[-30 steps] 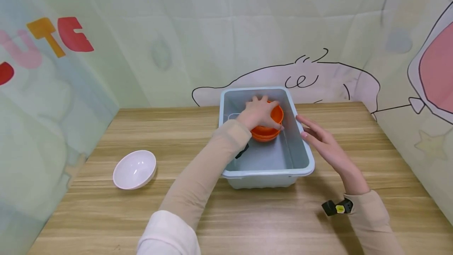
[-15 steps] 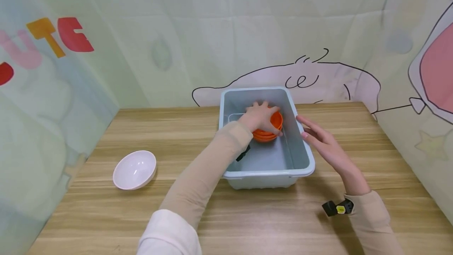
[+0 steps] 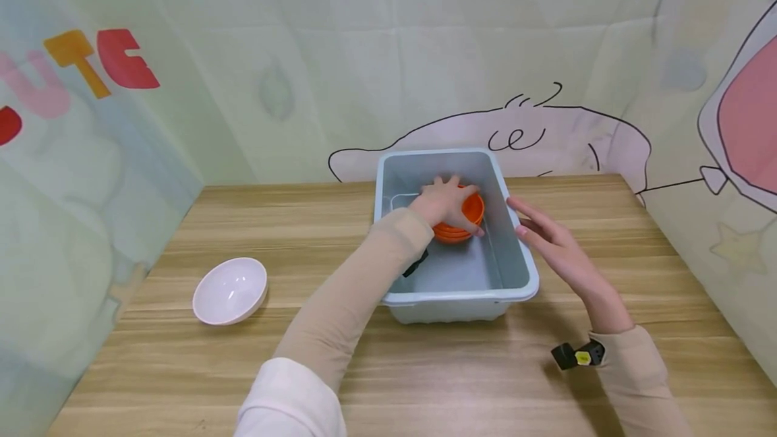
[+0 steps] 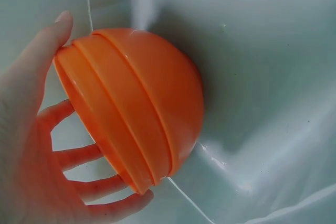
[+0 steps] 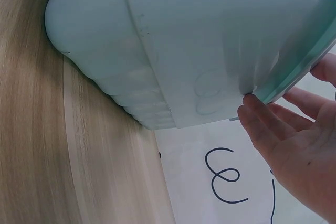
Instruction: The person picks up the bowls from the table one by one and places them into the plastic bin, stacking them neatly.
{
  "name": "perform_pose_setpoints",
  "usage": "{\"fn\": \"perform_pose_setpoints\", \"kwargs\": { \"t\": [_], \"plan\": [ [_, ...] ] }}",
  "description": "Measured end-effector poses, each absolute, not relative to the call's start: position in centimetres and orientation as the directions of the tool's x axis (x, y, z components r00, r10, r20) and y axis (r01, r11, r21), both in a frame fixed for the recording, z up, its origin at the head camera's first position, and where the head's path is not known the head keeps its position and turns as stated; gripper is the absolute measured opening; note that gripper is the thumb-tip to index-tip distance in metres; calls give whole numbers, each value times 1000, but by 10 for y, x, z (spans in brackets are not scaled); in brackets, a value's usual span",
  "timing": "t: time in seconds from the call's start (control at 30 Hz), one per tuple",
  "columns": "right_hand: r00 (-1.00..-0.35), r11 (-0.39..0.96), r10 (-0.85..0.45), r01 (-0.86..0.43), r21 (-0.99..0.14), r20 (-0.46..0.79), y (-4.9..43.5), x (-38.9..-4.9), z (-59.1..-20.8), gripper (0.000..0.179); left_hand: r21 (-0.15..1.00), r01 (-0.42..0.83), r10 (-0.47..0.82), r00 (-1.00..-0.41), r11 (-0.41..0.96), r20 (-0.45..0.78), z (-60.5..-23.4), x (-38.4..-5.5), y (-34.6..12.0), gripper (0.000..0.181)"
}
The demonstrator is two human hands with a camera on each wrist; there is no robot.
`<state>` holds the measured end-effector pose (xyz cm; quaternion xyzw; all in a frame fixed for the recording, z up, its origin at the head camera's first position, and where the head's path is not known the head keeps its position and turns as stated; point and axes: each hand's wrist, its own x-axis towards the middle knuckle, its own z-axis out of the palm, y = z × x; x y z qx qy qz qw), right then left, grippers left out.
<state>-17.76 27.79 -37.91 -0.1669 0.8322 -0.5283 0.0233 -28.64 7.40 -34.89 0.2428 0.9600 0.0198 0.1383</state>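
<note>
A stack of nested orange bowls [image 3: 458, 229] stands inside a grey-blue plastic bin [image 3: 464, 297]. My left hand [image 3: 446, 204] reaches into the bin and spans the top bowl's rim. The left wrist view shows the orange bowls [image 4: 142, 98] from the side, with the left thumb [image 4: 55, 32] at one end of the rim and the fingers along it. My right hand [image 3: 555, 238] touches the bin's right rim from outside, fingers fairly straight. In the right wrist view, the right fingertips [image 5: 249, 100] rest at the underside of the rim.
A white bowl [image 3: 231, 290] sits upright on the wooden table [image 3: 291, 221], left of the bin. A printed cloth backdrop [image 3: 291, 86] rises behind the table and along its sides, close behind the bin.
The left hand has come down slightly, and the top orange bowl now sits lower in the stack. The right hand, bin and white bowl stay in place.
</note>
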Motion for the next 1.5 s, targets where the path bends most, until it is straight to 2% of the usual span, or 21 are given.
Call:
{"fn": "perform_pose_setpoints", "kwargs": {
  "t": [0.53,1.0,1.5],
  "plan": [
    [-949,395,-287,-239,-887,127,278,-178,-380,50,89,470,476,-841,878,-257,-345,-288,74,84],
    [-947,392,-292,-247,-886,134,278,-178,-380,50,82,454,460,-859,887,-222,-315,-277,70,70],
    [-942,386,-302,-260,-885,145,278,-177,-380,50,112,459,471,-869,881,-150,-290,-264,64,69]
  ]
}}
